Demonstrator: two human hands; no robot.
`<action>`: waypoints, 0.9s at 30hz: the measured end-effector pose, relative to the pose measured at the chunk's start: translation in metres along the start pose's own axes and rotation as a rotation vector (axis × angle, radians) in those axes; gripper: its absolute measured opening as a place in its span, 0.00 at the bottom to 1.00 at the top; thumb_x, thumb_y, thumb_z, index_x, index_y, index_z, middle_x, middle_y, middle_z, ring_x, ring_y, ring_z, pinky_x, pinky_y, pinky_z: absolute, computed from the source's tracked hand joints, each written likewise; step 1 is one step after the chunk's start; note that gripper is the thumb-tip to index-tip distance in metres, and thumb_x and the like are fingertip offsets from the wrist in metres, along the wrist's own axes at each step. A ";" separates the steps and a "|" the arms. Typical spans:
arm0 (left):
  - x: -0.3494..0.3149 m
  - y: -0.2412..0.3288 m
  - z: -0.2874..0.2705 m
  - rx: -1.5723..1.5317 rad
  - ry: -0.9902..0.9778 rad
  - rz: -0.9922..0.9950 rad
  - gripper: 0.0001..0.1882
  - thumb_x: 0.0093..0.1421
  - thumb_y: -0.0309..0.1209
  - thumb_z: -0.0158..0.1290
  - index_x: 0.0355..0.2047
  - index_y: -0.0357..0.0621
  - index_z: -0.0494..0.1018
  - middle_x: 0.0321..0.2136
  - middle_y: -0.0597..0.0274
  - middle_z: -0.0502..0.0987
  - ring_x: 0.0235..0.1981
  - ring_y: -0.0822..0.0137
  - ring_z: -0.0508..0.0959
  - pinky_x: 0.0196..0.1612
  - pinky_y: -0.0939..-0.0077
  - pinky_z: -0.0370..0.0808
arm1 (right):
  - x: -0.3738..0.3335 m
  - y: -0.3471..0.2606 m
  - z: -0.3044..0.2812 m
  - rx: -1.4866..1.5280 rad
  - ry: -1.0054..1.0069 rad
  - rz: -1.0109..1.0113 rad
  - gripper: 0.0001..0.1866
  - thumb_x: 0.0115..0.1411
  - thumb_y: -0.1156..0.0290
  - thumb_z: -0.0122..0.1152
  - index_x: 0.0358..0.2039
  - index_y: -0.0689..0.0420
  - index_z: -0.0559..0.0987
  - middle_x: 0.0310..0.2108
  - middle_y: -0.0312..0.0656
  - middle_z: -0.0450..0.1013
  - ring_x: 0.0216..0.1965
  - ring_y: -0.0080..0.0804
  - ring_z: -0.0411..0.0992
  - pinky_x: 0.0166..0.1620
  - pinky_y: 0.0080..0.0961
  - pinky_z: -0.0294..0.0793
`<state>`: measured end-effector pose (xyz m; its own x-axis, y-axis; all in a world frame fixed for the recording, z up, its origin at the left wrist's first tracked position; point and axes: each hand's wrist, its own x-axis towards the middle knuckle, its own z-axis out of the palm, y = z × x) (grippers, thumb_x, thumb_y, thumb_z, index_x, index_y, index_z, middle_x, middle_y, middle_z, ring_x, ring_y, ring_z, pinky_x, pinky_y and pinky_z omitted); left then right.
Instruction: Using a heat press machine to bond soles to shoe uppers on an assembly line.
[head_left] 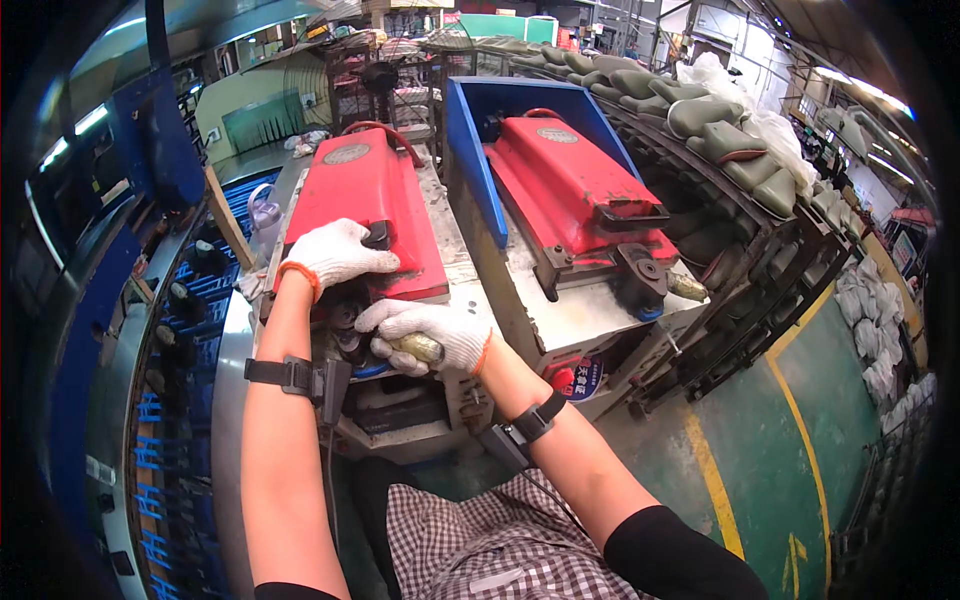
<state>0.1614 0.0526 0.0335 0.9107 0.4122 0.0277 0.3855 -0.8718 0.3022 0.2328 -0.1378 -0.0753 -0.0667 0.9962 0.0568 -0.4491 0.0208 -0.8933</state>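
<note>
My left hand [335, 252], in a white knit glove with an orange cuff, is closed over the black handle [377, 236] at the near end of the left red machine cover [368, 185]. Most of that handle is hidden under the glove. Just below and to the right, my right hand [440, 335], gloved the same way, wraps round a lever grip [420, 348] covered in yellowish, shiny wrapping. The grip sits beside a dark metal pivot [348, 330] at the machine's front. Red covers and lever look lowered.
A second red-covered machine [575, 165] with a blue surround stands to the right, its wrapped lever grip [687, 287] jutting forward. Beyond it, a rack carries olive-green boots [735, 145]. At left runs a line with blue pegs [150, 450]. Yellow lines [712, 480] mark the green floor.
</note>
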 end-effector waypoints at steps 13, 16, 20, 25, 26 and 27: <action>-0.003 0.007 0.000 0.063 0.037 0.061 0.46 0.48 0.74 0.57 0.44 0.42 0.85 0.47 0.46 0.84 0.49 0.51 0.84 0.54 0.61 0.77 | -0.011 -0.003 -0.001 0.023 0.115 0.016 0.22 0.70 0.62 0.57 0.61 0.55 0.74 0.35 0.40 0.75 0.24 0.22 0.70 0.23 0.18 0.69; -0.008 0.005 0.002 0.057 0.087 0.092 0.45 0.48 0.74 0.56 0.42 0.42 0.85 0.44 0.47 0.85 0.47 0.48 0.84 0.53 0.59 0.78 | -0.007 0.002 0.000 0.063 0.119 0.000 0.20 0.70 0.63 0.56 0.59 0.57 0.74 0.35 0.43 0.74 0.24 0.25 0.70 0.23 0.20 0.69; -0.012 -0.005 0.000 0.073 0.066 0.047 0.41 0.48 0.73 0.57 0.37 0.44 0.86 0.39 0.48 0.86 0.42 0.50 0.85 0.48 0.60 0.79 | 0.002 0.006 0.005 0.100 0.074 0.006 0.20 0.70 0.63 0.55 0.58 0.57 0.74 0.35 0.44 0.75 0.23 0.26 0.70 0.23 0.20 0.68; -0.011 -0.003 0.001 0.033 0.080 0.034 0.39 0.46 0.71 0.59 0.34 0.45 0.86 0.36 0.48 0.85 0.38 0.51 0.85 0.44 0.61 0.78 | 0.001 0.007 0.002 0.108 0.083 -0.003 0.19 0.69 0.64 0.56 0.58 0.57 0.74 0.35 0.45 0.75 0.23 0.26 0.70 0.23 0.20 0.68; -0.012 -0.003 0.002 0.027 0.097 0.040 0.39 0.45 0.71 0.60 0.33 0.45 0.86 0.35 0.48 0.85 0.37 0.51 0.85 0.44 0.62 0.78 | 0.001 0.006 0.003 0.119 0.098 -0.001 0.19 0.69 0.64 0.56 0.58 0.57 0.74 0.34 0.45 0.75 0.23 0.27 0.70 0.23 0.21 0.68; -0.012 -0.004 0.002 0.023 0.114 0.046 0.38 0.45 0.70 0.60 0.33 0.45 0.86 0.34 0.48 0.85 0.36 0.51 0.85 0.43 0.62 0.78 | 0.001 0.006 0.003 0.128 0.112 0.001 0.19 0.69 0.65 0.55 0.58 0.57 0.74 0.34 0.45 0.75 0.23 0.27 0.70 0.23 0.21 0.68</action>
<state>0.1498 0.0504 0.0303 0.9051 0.3979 0.1496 0.3481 -0.8957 0.2767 0.2275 -0.1373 -0.0790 0.0293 0.9996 -0.0004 -0.5597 0.0161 -0.8285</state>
